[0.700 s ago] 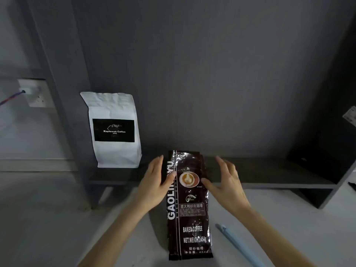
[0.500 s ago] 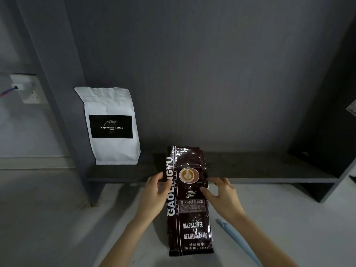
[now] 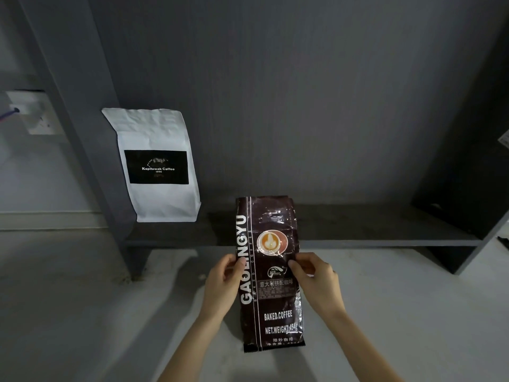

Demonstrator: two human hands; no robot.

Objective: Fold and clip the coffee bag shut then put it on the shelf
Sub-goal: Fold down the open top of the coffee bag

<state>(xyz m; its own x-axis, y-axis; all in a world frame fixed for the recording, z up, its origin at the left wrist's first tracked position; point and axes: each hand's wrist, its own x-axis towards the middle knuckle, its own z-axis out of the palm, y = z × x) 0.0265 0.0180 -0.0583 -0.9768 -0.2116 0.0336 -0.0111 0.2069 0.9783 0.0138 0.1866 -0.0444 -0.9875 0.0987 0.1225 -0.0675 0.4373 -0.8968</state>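
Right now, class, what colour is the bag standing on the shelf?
White bag, black label; head view.

Dim, grey light throughout, with glare glinting off the foil bag [image 3: 271, 271]. Soft shadows pool under the shelf [image 3: 330, 230]. Wide-angle bending at the edges; corners go soft.

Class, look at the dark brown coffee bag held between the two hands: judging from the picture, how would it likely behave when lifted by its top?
The dark brown coffee bag looks glossy, so probably slippery. Its creased upper part suggests floppy foil that would bend. The print reads 454 g, so likely bottom-heavy.
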